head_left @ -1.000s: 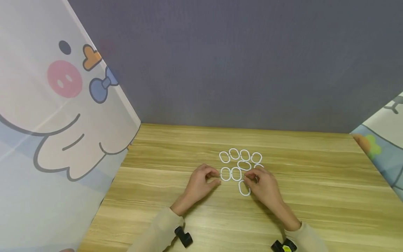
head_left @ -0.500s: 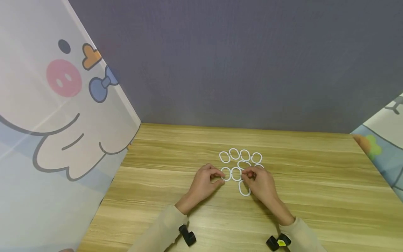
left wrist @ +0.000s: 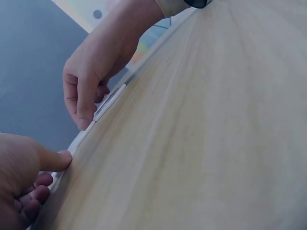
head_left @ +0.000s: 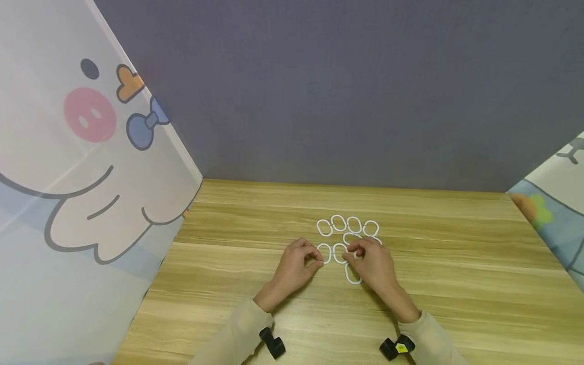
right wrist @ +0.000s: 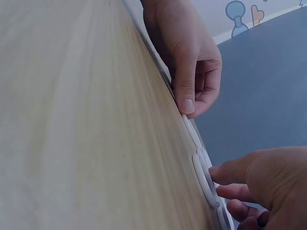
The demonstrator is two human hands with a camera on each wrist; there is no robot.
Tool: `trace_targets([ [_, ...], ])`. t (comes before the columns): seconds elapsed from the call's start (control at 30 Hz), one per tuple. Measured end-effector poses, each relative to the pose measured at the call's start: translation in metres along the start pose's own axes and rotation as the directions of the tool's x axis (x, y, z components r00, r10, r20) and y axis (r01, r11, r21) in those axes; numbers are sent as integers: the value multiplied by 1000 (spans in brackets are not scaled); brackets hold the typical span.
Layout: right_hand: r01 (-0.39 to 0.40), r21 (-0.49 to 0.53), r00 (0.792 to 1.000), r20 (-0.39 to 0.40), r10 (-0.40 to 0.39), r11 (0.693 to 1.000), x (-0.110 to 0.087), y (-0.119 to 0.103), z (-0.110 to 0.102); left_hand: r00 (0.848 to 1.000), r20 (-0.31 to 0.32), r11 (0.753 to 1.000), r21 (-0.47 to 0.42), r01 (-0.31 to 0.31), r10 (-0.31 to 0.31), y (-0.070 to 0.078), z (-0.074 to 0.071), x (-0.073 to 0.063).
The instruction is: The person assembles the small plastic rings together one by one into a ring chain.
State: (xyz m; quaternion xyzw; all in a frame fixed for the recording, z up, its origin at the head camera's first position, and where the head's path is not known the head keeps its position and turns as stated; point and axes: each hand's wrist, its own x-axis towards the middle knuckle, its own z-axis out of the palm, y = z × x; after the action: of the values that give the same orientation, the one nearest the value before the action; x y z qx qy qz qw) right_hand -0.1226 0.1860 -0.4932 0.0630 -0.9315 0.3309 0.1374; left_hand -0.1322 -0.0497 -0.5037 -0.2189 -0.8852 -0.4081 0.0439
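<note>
Several white oval rings lie flat on the wooden table in front of me. My left hand [head_left: 296,264] pinches the outer edge of the left ring [head_left: 324,244] between thumb and index finger; the right wrist view shows the fingertips at that ring's end. Side by side with it lies a second ring [head_left: 338,244], their long sides meeting. My right hand [head_left: 375,266] has its thumb and index fingertips on this second ring's right edge. Partly under the right hand, a lower ring [head_left: 353,283] lies nearer to me. Its upper part is hidden by the fingers.
Behind the hands, several more rings form an arc, among them the far-left ring [head_left: 324,235] and the far-right ring [head_left: 371,221]. The wooden table [head_left: 255,213] ends at a grey panel [head_left: 347,91]. A cartoon-printed panel [head_left: 150,187] borders the left side.
My left hand has come in to the left ring's edge and pinched it. My right hand has moved left onto the second ring. Both rings have shifted and tilted slightly.
</note>
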Motion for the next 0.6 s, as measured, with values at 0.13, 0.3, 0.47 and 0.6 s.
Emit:
trace_targets([
  [0.13, 17, -8, 1000, -13, -17, 1000, -1, -1, 1, 1000, 12, 1000, 31, 4, -5, 2, -5, -1],
  [0.3, 9, -20, 1000, -23, -9, 1000, 0, -1, 3, 1000, 8, 998, 61, -1, 0, 2, -8, -1],
  [0.47, 3, -30, 1000, -30, -4, 1000, 1, -2, 3, 1000, 3, 992, 124, -8, 8, 2, -5, -1],
  [0.6, 1, -33, 999, -36, -2, 999, 1, -2, 3, 1000, 4, 987, 158, -29, 29, 4, -4, 0],
])
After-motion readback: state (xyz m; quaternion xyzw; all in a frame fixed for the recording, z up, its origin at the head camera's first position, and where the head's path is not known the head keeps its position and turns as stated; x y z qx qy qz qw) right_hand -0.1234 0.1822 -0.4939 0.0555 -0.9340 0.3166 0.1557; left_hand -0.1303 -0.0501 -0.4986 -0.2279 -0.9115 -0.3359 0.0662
